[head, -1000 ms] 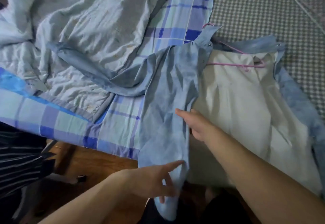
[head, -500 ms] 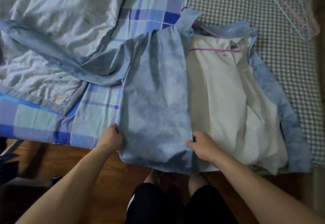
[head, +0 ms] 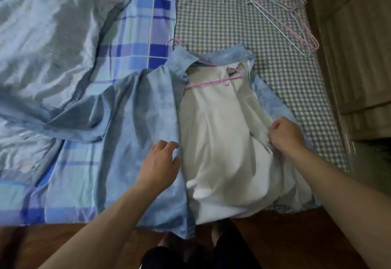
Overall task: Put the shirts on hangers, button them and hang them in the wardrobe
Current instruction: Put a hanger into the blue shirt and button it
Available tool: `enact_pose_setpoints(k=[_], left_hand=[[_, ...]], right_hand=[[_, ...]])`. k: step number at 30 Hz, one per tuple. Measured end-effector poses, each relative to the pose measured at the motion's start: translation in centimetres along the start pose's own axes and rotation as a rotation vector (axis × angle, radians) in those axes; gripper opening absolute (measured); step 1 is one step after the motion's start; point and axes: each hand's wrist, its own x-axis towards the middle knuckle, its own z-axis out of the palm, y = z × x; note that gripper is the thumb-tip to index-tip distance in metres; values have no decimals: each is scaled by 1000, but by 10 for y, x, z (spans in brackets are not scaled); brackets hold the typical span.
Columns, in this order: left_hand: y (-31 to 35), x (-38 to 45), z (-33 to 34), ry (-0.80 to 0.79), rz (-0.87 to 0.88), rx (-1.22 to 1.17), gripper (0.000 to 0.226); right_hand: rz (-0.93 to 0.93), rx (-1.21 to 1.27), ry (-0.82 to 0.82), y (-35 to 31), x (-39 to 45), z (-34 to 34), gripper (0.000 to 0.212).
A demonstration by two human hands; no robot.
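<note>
From the head view, the blue shirt (head: pixel 135 133) lay spread open on the bed (head: pixel 222 19), its long axis running from the collar at the far side to the hem at the near edge, where the hem hung slightly over the wooden floor (head: pixel 74 245). The collar pointed away from the person. A pink hanger (head: pixel 213 81) sat inside the neck opening, its hook poking out past the collar toward the plaid sheet (head: pixel 139 42). The pale lining (head: pixel 222 142) showed between the two front panels — the left panel folded in flat, the right one bunched along the far side.

The left hand (head: pixel 160 165) rested on the inner edge of the left front panel, fingers loosely curved over the cloth; whether it pinched the edge could not be told. The right hand (head: pixel 285 134) was curled round the edge of the right front panel, gripping the fabric at about mid-length of the shirt. One sleeve trailed off to the left across a rumpled quilt (head: pixel 53 36). Spare hangers (head: pixel 296 19) lay on the checked part of the bed, well apart from the shirt, near a wooden cabinet (head: pixel 355 46).
</note>
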Motion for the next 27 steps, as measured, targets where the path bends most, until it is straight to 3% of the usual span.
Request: enact_pose_setpoints(k=[6, 11, 15, 20, 23, 26, 27], left_hand=[[57, 97, -12, 182, -31, 219, 27], [71, 197, -23, 312, -75, 494, 39], [76, 236, -20, 211, -223, 682, 53], [87, 253, -47, -57, -303, 802, 43], [87, 272, -74, 5, -444, 595, 32], [72, 307, -95, 258, -523, 149, 50], [77, 311, -95, 268, -517, 47, 52]], right_hand=[[2, -52, -71, 36, 87, -10, 40], [-162, -49, -48, 16, 140, 11, 39], [-165, -41, -136, 25, 166, 26, 61], [-304, -90, -127, 47, 162, 32, 101], [-383, -171, -80, 50, 155, 31, 106], [-502, -319, 40, 56, 147, 41, 93], [-529, -355, 94, 56, 147, 43, 82]])
